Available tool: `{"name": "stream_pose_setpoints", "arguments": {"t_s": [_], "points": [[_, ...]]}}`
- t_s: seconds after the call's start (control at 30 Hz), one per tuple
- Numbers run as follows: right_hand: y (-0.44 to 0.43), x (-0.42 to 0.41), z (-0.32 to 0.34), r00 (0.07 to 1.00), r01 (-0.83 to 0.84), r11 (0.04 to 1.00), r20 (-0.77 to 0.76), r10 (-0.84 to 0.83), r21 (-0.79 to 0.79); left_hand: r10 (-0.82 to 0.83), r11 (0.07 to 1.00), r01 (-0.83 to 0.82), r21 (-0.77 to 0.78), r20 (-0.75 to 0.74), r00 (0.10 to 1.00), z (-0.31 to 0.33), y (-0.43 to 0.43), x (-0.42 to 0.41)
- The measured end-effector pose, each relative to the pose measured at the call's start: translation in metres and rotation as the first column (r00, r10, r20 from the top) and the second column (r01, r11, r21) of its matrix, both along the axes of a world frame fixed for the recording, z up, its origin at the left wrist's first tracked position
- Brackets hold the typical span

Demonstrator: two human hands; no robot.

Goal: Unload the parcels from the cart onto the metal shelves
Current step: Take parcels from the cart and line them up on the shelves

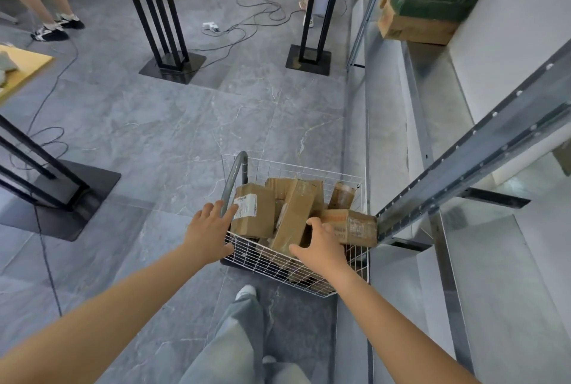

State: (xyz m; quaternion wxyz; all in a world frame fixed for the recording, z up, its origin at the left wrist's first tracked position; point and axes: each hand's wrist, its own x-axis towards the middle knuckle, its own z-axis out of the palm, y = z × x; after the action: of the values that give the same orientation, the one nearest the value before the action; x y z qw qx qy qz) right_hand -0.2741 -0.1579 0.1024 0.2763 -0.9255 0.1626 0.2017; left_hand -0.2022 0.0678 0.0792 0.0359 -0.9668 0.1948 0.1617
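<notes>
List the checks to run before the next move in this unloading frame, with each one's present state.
1. Parcels left in the wire cart: ok, it holds several.
2. Right hand gripping the long cardboard box: cannot tell; it lies over the box's near end.
3. Left hand free: ok, open beside the labelled box.
4. Bare room on the metal shelf: ok, beside the cart.
5. Shelf upright clear of the lift path: not ok, it stands against the cart's right side.
</notes>
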Motion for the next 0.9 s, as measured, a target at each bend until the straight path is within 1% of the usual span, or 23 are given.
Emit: {"name": "stream_pose_setpoints", "arguments": {"t_s": [0.13,0.27,0.43,0.5,0.63,0.77,0.9], "points": [[0.016,0.04,-0.017,0.998,0.006,1.0,-0.067,-0.004,0.03,0.008,1.0,-0.01,-0.021,-0.08,0.997,-0.017,-0.003,0.034],[0.026,0.076,-0.041,0.987,0.063,0.997,-0.148,-0.055,0.049,0.014,0.999,-0.022,-0.046,-0.167,0.986,-0.04,-0.014,0.065],[0.031,0.12,-0.079,0.96,0.136,0.987,-0.256,-0.11,0.088,0.001,0.999,0.009,0.036,-0.272,0.962,-0.074,-0.029,0.102],[0.032,0.135,-0.09,0.95,0.164,0.982,-0.285,-0.13,0.097,0.0,0.999,0.01,0.031,-0.309,0.951,-0.088,-0.033,0.116],[0.032,0.154,-0.107,0.94,0.194,0.977,-0.3,-0.159,0.087,0.089,0.995,-0.099,0.0,-0.43,0.898,-0.112,-0.041,0.131],[0.032,0.166,-0.122,0.93,0.244,0.957,-0.319,-0.185,0.157,0.212,0.96,-0.279,-0.027,-0.582,0.786,-0.136,-0.049,0.13],[0.025,0.179,-0.14,0.925,0.257,0.943,-0.336,-0.176,0.214,0.27,0.925,-0.379,-0.025,-0.66,0.701,-0.16,-0.054,0.13]]}}
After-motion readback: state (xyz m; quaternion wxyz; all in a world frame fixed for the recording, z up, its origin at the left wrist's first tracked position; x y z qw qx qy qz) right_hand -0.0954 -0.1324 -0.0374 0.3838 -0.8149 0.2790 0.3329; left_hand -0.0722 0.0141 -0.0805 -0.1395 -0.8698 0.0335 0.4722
